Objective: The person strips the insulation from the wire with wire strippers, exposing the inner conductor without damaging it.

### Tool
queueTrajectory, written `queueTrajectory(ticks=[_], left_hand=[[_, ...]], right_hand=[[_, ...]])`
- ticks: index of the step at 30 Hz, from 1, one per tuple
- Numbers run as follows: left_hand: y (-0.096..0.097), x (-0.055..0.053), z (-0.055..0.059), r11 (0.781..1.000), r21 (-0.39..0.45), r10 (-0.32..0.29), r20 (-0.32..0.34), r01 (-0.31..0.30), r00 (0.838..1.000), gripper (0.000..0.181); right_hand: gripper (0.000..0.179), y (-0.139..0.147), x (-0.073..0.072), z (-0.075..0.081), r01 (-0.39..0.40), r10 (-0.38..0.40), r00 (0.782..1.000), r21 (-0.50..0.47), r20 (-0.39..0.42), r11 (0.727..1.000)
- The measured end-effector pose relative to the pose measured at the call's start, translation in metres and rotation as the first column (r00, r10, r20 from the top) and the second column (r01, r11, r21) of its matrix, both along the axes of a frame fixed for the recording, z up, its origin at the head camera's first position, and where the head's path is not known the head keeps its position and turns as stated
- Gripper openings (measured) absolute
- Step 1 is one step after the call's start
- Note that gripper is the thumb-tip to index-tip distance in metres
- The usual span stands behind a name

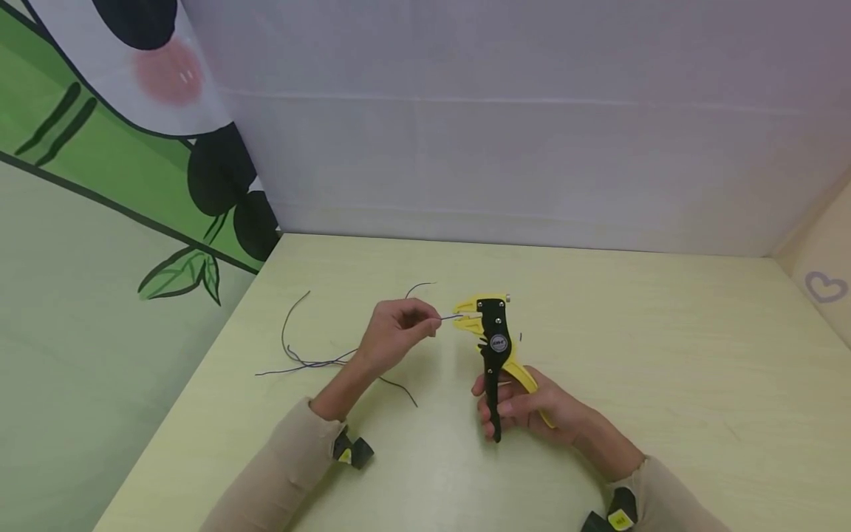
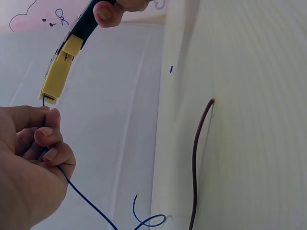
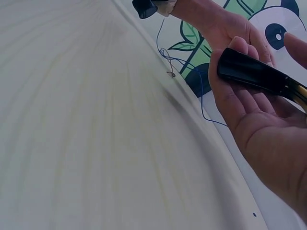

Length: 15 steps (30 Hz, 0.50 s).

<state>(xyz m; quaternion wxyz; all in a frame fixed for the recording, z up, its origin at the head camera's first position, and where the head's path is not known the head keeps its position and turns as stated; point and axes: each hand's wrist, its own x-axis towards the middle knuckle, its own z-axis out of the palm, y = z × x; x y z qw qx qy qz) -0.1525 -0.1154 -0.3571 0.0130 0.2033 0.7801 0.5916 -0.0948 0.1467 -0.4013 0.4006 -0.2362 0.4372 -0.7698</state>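
Between thumb and fingertips, my left hand (image 1: 394,334) pinches a thin blue wire (image 2: 91,204) near one end. That end reaches into the yellow jaws of a black-and-yellow wire stripper (image 1: 493,332). The stripper stands upright above the table in my right hand (image 1: 548,406), its black handle (image 3: 254,72) lying across the curled fingers and the thumb on the near side. In the left wrist view, the wire enters the slot at the stripper's tip (image 2: 56,76), right above the fingertips of my left hand (image 2: 36,163). The rest of the wire trails below the palm.
More wires lie loosely crossed on the pale table (image 1: 665,384), left of and behind my left hand, among them a brown wire (image 2: 195,158). A short dark blue snippet (image 1: 521,337) rests just right of the stripper. A white cloth wall (image 1: 532,170) borders the table's back edge.
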Motion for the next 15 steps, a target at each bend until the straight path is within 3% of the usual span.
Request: queueTrajectory(ticks=[15], left_hand=[[0.0069, 0.0015, -0.0039, 0.999, -0.035, 0.033, -0.004, -0.033, 0.999, 0.008]], right_hand=[[0.026, 0.0, -0.0025, -0.0025, 0.018, -0.018, 1.0, 0.019, -0.014, 1.0]])
